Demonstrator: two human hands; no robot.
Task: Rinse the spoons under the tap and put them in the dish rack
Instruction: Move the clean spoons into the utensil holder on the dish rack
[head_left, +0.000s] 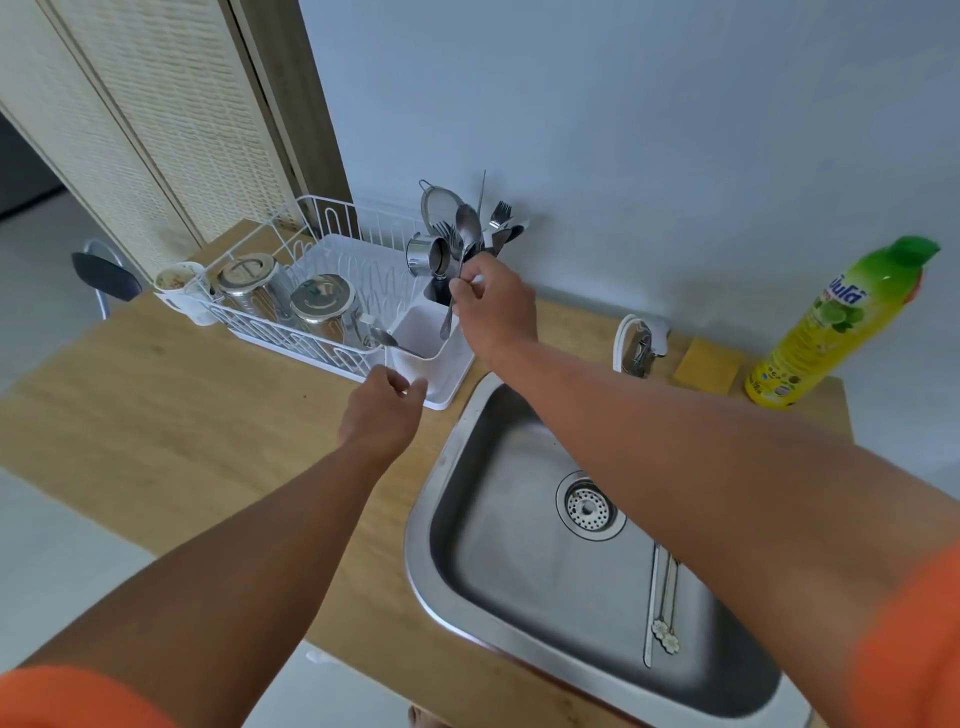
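My right hand (491, 306) pinches a steel spoon (466, 228) by its handle, bowl up, just above the white cutlery holder (431, 338) at the near end of the white dish rack (332, 249). My left hand (382, 405) grips the holder's front rim. Another spoon (382, 338) leans inside the holder. Two long utensils with flower-shaped ends (662, 603) lie in the steel sink (519, 467), partly hidden by my right forearm. The tap (641, 343) stands behind the sink with no water visible.
The rack holds two upturned steel containers (291, 296), a cup (179, 283), a steel cup, strainer and forks (467, 223). A yellow sponge (706, 364) and a dish soap bottle (836, 322) sit right of the tap. The wooden counter (182, 415) ends near my body.
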